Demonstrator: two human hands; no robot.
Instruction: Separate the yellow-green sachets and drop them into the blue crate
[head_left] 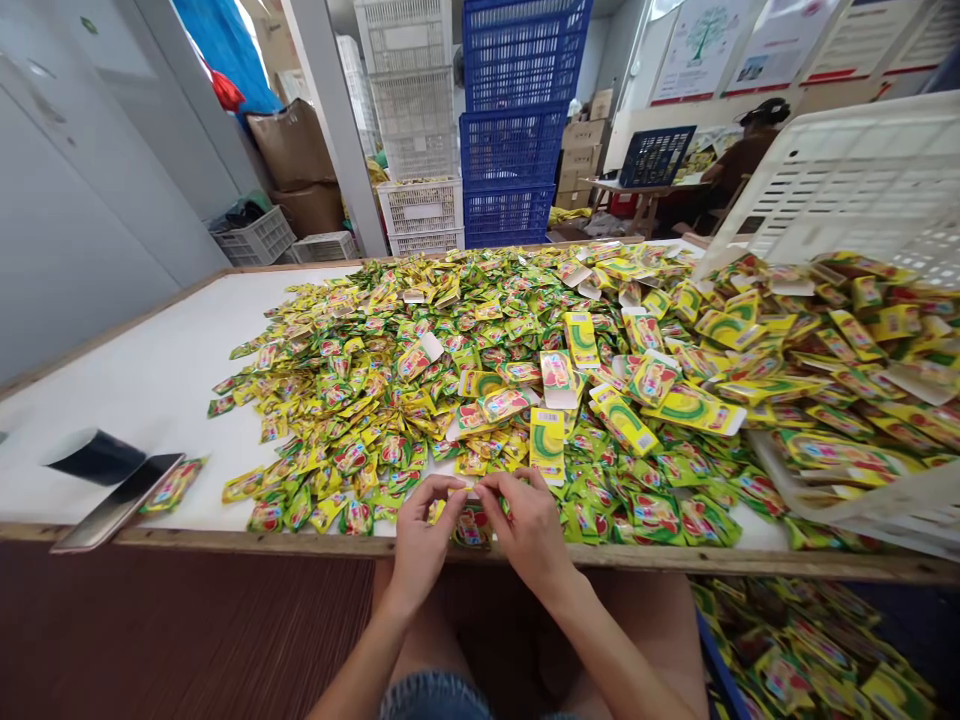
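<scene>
Head view. I see the left hand and the right hand meeting above the near table edge, thumbs and forefingers drawn in toward one another around a small packet. Whether either hand truly grips it I cannot tell. The packet lies between and below the fingertips, close to the edge; as I judge it, a weak pinch or a slip toward the lap could drop it to the floor. An upright-standing yellow carton lies just beyond the right fingers, where a knuckle might nudge it. The heap of packets is loose and could slide if its foot were disturbed. At the right, a white crate is crowded with cartons; a knock could spill more onto the heap. At the far left, the phone appears to project past the edge, so a sleeve or forearm could tip it off.

Obscured parts: the fingertips hide the packet's upper end, and a pale sliver between them is too small for me to identify. The cup is blurred, its stance uncertain. The white crate and the lower bin of packets are cut off by the border. The seated co-worker is partly hidden.
</scene>
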